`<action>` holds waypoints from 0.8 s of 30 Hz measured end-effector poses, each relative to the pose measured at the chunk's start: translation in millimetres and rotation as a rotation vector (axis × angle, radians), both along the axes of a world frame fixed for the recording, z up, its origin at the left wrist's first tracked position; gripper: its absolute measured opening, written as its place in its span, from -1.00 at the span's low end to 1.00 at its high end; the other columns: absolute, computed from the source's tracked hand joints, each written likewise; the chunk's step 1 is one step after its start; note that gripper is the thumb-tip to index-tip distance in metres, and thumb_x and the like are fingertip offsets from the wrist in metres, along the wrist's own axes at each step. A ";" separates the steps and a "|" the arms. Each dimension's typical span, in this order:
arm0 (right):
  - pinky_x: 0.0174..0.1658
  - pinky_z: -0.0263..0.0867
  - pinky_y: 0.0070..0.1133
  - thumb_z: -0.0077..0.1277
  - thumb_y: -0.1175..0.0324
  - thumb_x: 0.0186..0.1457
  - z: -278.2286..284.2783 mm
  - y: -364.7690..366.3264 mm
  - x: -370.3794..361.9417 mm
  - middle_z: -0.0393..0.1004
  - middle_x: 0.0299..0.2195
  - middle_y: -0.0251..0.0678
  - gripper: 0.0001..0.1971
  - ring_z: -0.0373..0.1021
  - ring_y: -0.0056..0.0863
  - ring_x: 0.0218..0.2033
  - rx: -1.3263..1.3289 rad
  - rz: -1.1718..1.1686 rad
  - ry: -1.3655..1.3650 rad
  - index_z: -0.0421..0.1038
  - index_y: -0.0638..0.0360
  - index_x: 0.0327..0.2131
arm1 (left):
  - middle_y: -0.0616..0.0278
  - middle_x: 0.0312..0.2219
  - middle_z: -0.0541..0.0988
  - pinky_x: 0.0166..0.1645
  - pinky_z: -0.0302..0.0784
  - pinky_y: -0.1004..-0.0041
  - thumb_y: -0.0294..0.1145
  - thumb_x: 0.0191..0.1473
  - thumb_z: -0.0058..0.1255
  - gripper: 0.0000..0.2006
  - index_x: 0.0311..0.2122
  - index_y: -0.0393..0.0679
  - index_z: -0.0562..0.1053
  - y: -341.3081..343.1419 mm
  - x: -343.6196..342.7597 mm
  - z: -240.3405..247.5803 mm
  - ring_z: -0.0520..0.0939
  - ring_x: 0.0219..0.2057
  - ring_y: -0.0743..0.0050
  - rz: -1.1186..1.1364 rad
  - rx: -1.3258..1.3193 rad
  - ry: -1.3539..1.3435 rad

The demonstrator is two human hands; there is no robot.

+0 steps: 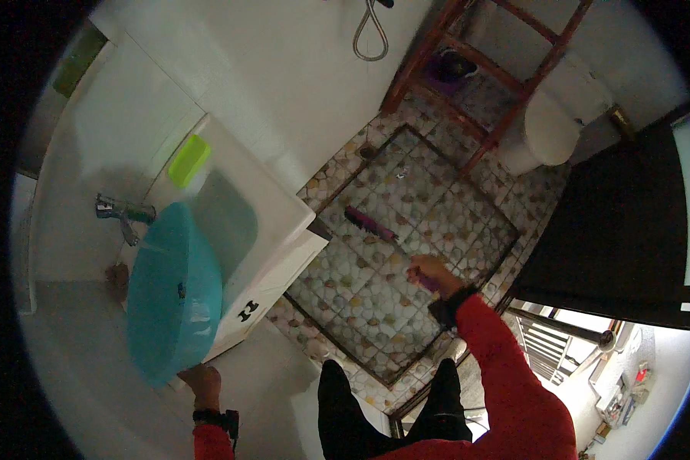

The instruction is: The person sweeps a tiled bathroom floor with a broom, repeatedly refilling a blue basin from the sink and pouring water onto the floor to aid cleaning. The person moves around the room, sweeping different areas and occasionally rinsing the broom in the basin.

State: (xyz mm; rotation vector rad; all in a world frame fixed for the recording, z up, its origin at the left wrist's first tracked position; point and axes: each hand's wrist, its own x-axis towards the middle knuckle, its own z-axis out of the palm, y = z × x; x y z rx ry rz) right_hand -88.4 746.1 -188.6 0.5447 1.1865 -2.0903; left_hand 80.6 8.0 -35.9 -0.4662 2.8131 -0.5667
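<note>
The step in hand, as far as this view lets one judge, is holding two things at once: a long-handled bristle brush on the right and a tilted teal plastic basin on the left. The right hand [431,274] has its grip closed round the purple handle of the brush [372,223], whose dark bristled head points far and left above the pebble-patterned tile floor [376,307]; whether the bristles touch it cannot be told. The left hand [201,381] appears to have its grip closed on the near edge of the teal plastic basin [188,307], its fingertips partly hidden. The basin leans over the left part of the white washbasin [280,195], just beside the chrome faucet [123,216], with a lime-green tray [189,161] on the far rim. Moving the basin would likely call for steady left-hand support clear of the faucet; using the brush, for a firm right-hand hold.
</note>
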 end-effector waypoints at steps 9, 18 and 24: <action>-0.33 0.24 -0.39 -0.03 0.28 0.18 4.5 -56.5 229.7 0.36 -0.41 -0.21 -0.80 0.26 -0.36 -0.48 0.184 0.214 0.308 0.32 0.24 -0.31 | -0.34 0.11 0.30 0.21 -0.06 -0.27 -0.14 0.02 -0.05 -0.51 -0.10 -0.41 0.46 13.6 -15.0 -5.3 0.26 0.12 -0.40 -0.041 -0.130 -0.122; -0.28 0.33 -0.31 -0.06 0.03 0.25 28.8 -62.8 302.0 0.50 -0.30 -0.20 -0.59 0.42 -0.30 -0.37 -0.680 -0.140 0.077 0.47 0.27 -0.21 | -0.35 0.25 0.02 0.28 -0.08 -0.17 -0.27 -0.01 -0.02 -0.26 0.23 -0.48 0.09 60.4 -31.7 54.2 0.03 0.27 -0.33 0.190 0.105 -0.005; -0.41 0.29 -0.34 -0.02 0.21 0.24 72.3 -45.7 293.4 0.42 -0.53 -0.25 -0.68 0.31 -0.44 -0.51 0.401 0.285 0.481 0.45 0.24 -0.49 | -0.14 0.04 0.28 0.09 0.25 0.08 -0.48 0.01 0.06 -0.54 0.03 -0.42 0.29 84.7 18.9 19.5 0.33 0.03 -0.02 0.057 0.727 0.597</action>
